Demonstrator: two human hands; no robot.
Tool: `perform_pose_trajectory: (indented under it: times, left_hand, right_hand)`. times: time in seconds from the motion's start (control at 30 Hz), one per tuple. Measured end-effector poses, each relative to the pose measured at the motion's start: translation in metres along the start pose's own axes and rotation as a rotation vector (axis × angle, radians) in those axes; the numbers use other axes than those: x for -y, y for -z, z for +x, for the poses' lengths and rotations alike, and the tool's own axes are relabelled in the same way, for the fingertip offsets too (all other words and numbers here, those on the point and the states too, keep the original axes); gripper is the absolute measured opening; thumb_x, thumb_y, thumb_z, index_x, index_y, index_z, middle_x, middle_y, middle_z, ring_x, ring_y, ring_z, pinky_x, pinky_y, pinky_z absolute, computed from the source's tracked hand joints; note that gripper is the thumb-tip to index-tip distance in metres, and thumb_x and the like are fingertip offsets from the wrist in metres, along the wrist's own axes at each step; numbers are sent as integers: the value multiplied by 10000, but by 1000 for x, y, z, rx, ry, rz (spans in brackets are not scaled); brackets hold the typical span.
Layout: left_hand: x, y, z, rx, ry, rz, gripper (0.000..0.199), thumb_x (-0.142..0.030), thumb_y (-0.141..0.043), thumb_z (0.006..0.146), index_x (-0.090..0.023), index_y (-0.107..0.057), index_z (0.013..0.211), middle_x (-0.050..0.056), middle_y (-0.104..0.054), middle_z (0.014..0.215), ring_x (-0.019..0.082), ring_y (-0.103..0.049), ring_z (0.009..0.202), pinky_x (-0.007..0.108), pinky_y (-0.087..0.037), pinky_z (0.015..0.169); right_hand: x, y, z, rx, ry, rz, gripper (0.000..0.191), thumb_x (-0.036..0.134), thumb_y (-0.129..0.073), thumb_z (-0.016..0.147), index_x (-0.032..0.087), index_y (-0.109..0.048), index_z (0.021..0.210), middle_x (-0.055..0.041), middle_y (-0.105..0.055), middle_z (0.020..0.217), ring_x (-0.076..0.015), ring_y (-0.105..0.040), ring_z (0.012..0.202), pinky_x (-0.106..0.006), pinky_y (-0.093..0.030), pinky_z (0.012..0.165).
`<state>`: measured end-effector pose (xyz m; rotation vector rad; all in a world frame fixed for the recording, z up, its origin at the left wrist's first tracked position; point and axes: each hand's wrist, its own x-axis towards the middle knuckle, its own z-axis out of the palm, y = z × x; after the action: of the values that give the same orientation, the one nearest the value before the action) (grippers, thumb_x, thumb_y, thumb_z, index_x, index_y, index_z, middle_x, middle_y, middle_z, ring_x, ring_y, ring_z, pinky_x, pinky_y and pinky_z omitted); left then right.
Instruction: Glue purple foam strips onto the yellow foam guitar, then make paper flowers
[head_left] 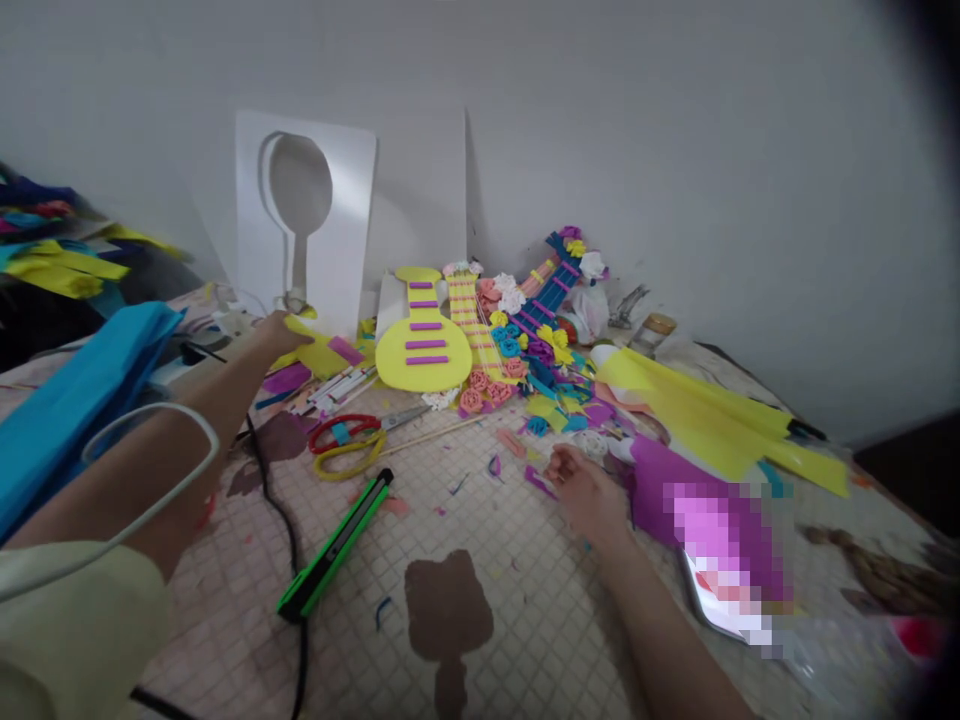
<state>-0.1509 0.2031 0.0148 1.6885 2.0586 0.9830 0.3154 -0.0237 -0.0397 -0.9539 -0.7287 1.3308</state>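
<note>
My left hand [283, 338] stretches far forward to the foot of the white board, beside yellow paper scraps [326, 358]. Its fingers are mostly hidden, so any grip does not show. My right hand [589, 492] rests low over the table, fingers loosely bent and apart with nothing visible in them, near purple scraps [538, 481] and the purple crepe paper [660, 490]. Between the hands lie scissors [349, 450] with red and yellow handles, and a green box cutter [337, 550]. A yellow guitar-shaped cutout [424, 355] with purple strips leans upright behind them.
A white board [352, 190] with a cut-out shape leans on the wall. Paper-flower-decorated guitars [551, 300] stand at the back. Yellow crepe paper [690, 400] and a phone [712, 600] lie right. Blue crepe paper [90, 380], a white cable [202, 420] and a black cable [281, 500] are left.
</note>
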Motion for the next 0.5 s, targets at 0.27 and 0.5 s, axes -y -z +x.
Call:
perform_pose_trajectory:
  times: [0.27, 0.5]
  left_hand:
    - [-17, -5, -22, 5, -193, 333, 710, -257, -579, 728, -5, -265, 1312, 222, -331, 1347, 352, -341, 1210, 482, -268, 986]
    - [-13, -11, -31, -154, -327, 435, 826, -320, -521, 740, -81, -83, 1399, 254, 62, 1439, 437, -38, 1306, 546, -103, 1014]
  right_hand:
    - [-13, -4, 0, -97, 135, -312, 163, 343, -628, 652, 191, -663, 701, -5, -568, 587, -138, -507, 544, -288, -413, 543]
    - [21, 44, 49, -328, 270, -768, 151, 316, -621, 686, 183, -642, 752, -34, -651, 770, -197, -590, 760, -345, -449, 741]
